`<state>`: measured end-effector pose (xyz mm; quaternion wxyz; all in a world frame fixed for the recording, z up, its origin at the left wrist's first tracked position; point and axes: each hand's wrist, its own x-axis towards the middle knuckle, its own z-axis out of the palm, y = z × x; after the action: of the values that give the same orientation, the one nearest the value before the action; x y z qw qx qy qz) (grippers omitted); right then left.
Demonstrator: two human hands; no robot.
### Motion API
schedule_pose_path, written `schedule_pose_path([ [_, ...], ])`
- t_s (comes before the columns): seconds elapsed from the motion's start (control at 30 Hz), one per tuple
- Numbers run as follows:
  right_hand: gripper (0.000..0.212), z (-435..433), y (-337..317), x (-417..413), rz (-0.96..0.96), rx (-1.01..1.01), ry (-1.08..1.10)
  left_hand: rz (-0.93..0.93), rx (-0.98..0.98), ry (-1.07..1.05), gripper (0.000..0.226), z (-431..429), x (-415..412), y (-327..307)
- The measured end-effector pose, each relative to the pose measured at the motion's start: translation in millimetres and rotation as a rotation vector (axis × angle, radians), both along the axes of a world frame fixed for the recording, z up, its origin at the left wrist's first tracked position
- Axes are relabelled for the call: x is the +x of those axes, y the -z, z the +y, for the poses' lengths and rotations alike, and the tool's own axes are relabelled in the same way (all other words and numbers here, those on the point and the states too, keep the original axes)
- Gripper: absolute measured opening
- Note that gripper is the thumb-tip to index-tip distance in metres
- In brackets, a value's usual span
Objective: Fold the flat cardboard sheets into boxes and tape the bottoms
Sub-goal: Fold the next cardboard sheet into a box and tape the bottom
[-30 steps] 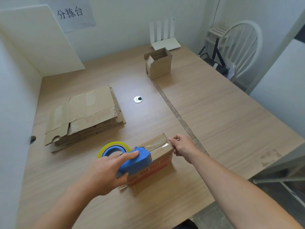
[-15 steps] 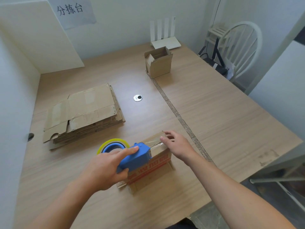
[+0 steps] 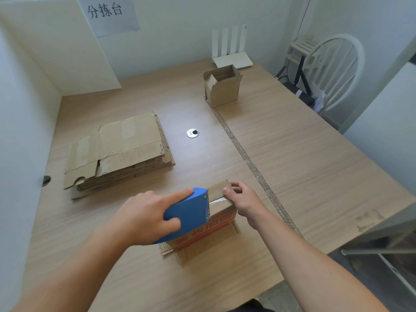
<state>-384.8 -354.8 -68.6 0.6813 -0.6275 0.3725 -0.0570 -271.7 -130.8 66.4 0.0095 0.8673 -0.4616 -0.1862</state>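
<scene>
— Box [image 3: 222, 218] at 6 o'clock on the counter [image 3: 292, 167] is pinched by the right hand [image 3: 246, 202]; the dispenser [image 3: 189, 213] is gripped by the left hand [image 3: 144, 219].
— Tape [image 3: 217, 201] may be laid crooked if the box is let slip.

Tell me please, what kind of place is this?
Probably a small packing or sorting station: a stack of flat cardboard sheets on a wooden table, a blue tape dispenser on a box, and a paper sign on the wall.
</scene>
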Motion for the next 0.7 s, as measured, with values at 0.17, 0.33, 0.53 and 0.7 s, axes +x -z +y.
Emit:
schedule_pose_path([
  [0.17, 0.015, 0.9, -4.3, -4.8, -0.003, -0.043, 0.001, 0.171, 0.028, -0.081, 0.067, 7.1, 18.3, -6.6],
  [0.33, 0.008, 0.9, -8.7, -4.0, -0.013, 0.05, 0.059, 0.439, -0.064, -0.228, 0.058, 33.8, 41.0, -16.8],
  [0.53, 0.014, 19.2, -7.2, 0.5, -0.013, 0.084, 0.119, 0.683, -0.069, -0.349, 0.056, 45.4, 36.4, -4.8],
  [0.7, 0.024, 15.1, -4.7, 3.3, 0.081, -0.235, 0.031, 0.753, -0.099, -0.42, 0.053, 50.1, 32.9, 4.7],
])
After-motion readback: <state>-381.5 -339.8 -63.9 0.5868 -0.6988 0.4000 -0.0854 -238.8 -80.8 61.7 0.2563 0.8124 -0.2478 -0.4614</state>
